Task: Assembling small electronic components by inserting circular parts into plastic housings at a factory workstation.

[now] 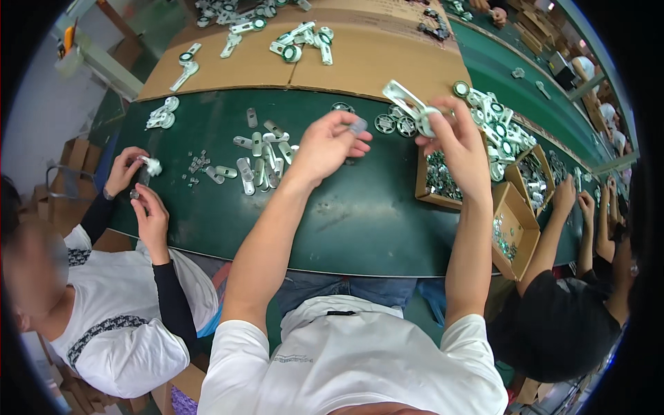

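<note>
My left hand [324, 146] is over the middle of the green table, its thumb and fingers closed around a small grey, translucent plastic piece [357, 126]. To the right, my right hand [459, 142] grips the round end of a white plastic part with a long, hollow arm [404, 94] that points up and left. Just beyond and between the hands lie several dark rings with spoked centres [395, 122]. Left of my left forearm, several grey and pale oblong covers [260, 153] are scattered on the table.
Open cardboard boxes of small metal parts [443, 181] stand by my right forearm, beside a heap of white-and-green parts [499, 124]. Cardboard sheeting [366, 66] with more parts covers the far side. Co-workers sit at left, their hands [142, 197] holding pieces, and at right.
</note>
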Demonstrator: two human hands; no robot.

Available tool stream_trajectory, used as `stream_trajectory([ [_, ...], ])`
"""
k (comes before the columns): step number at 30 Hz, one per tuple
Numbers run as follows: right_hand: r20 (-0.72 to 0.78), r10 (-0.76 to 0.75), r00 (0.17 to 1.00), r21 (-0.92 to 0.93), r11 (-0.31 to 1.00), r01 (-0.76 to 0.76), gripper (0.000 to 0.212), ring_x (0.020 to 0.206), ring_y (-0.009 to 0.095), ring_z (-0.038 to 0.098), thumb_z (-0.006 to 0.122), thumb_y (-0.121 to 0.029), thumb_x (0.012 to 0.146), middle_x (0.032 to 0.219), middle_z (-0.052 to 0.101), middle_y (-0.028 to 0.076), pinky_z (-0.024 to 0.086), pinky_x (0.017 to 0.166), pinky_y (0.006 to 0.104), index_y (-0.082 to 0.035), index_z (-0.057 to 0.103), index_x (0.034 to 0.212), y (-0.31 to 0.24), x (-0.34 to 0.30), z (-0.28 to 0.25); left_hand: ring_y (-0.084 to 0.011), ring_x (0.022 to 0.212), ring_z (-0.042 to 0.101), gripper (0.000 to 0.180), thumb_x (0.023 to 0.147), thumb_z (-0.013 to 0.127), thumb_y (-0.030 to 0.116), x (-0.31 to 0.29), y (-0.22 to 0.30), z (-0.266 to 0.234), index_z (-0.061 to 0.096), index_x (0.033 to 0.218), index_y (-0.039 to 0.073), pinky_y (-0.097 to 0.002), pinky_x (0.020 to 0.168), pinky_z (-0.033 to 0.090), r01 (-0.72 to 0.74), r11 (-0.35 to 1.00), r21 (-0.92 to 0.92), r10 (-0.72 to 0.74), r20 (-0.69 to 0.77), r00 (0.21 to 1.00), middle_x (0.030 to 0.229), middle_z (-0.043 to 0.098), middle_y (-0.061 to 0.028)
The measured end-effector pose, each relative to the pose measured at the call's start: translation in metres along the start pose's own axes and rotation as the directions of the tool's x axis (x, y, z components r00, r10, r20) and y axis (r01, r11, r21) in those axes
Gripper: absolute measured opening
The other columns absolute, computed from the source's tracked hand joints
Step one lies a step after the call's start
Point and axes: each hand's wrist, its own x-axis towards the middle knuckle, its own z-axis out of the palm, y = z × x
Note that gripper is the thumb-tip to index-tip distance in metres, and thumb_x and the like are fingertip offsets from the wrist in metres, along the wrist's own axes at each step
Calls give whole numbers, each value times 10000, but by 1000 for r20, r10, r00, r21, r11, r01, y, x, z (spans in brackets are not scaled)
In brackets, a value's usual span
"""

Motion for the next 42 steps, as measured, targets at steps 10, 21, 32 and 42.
stream_trajectory([
  [10,-150,48,988,182,983,-20,373,753,80,591,576,-315,1006,950,635,9,470,664,218,-18,631,1224,19,-6,-19,-203,912,688,318,978,528,72,-2,-10,5,524,1281,-27,-307,837,569,93,987,-133,-73,145,987,1128,672,-190],
  [21,34,11,999,26,1000,-11,337,718,24,522,708,-260,923,827,645,-33,411,635,185,-28,630,1156,18,-14,0,-256,894,698,533,1059,392,388,-7,-2,8,551,1237,-88,-347,837,573,188,960,-205,-125,288,950,1093,669,-242],
  [32,87,95,992,-47,995,-92,334,713,31,509,715,-254,915,804,632,-34,410,633,196,-34,636,1155,22,-8,8,-208,859,696,529,1051,415,399,-4,1,10,606,1184,-76,-328,815,576,189,957,-222,-110,327,939,1044,686,-189],
  [42,106,54,993,-184,982,-34,305,987,69,586,681,-91,914,1052,631,14,490,874,243,-14,586,1194,41,-19,9,-213,851,694,259,1015,524,207,-8,-25,10,607,1146,0,-335,758,592,259,945,-199,-193,300,934,1031,690,-143],
])
